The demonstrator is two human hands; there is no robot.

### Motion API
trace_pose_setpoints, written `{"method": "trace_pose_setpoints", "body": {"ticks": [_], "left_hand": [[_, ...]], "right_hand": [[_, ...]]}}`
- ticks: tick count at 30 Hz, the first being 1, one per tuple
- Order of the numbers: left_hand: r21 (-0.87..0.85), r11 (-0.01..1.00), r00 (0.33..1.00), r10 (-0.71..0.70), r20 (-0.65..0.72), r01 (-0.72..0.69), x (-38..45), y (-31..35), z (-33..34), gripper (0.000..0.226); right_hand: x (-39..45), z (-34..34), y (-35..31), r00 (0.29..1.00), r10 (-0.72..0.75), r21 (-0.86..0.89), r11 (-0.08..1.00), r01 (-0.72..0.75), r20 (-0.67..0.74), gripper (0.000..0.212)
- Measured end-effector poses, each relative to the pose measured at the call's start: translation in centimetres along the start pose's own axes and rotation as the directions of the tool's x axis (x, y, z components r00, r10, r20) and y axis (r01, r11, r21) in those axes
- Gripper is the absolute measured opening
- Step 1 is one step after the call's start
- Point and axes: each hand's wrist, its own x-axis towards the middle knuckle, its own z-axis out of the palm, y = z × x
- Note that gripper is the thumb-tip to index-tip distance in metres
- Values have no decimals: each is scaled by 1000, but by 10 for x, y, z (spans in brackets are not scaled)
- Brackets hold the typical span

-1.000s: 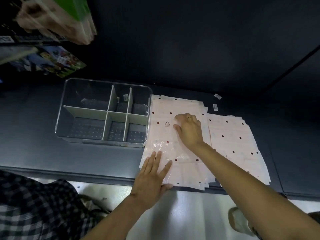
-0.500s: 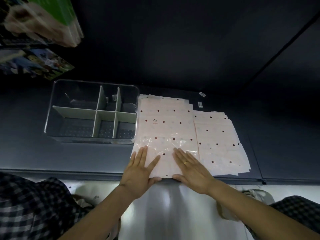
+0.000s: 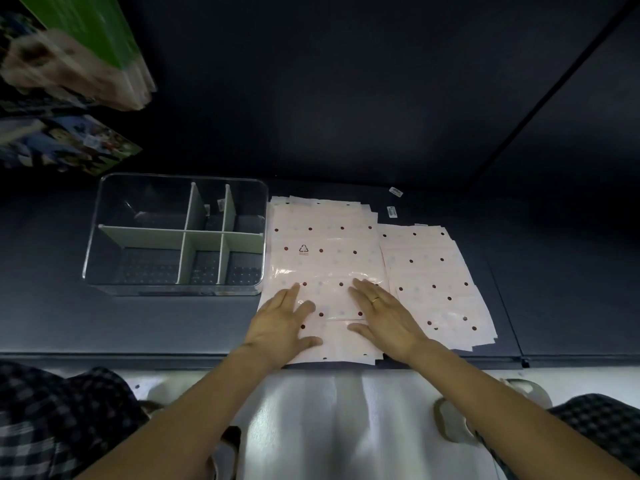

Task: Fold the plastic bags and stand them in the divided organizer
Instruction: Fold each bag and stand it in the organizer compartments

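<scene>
Plastic bags [image 3: 322, 251]: dotted pink stack, flat at the shelf's six o'clock edge.
Left hand [image 3: 280, 323]: flat, fingers straight, pressing to smooth.
Right hand [image 3: 384, 317]: likewise, gripping nothing.
Organizer [image 3: 104, 216]: at nine o'clock of the stack, compartments unfilled.

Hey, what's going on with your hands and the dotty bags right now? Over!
Left hand and right hand flat on top bag, near edge. No fold yet. Organizer beside the stack, no bags in it. Nothing in the way.
</scene>
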Motion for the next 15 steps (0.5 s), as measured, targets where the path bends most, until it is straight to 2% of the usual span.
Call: {"method": "trace_pose_setpoints", "body": {"ticks": [4,8,12,15], "left_hand": [[130,991,999,22,-34,-17,13,-6,-6,72],[170,983,996,74,-54,-64,17,-9,-11,56],[21,989,989,148,-10,-148,5,-12,-22,42],[-173,974,982,166,95,-148,-9,-15,-36,35]], "right_hand": [[4,3,10,999,-48,-43,998,49,19,59],[4,-7,18,998,-34,84,996,29,60,57],[-3,-28,27,986,-21,349,936,-39,164,40],[-10,-41,30,965,-47,549,829,-107,259,30]]}}
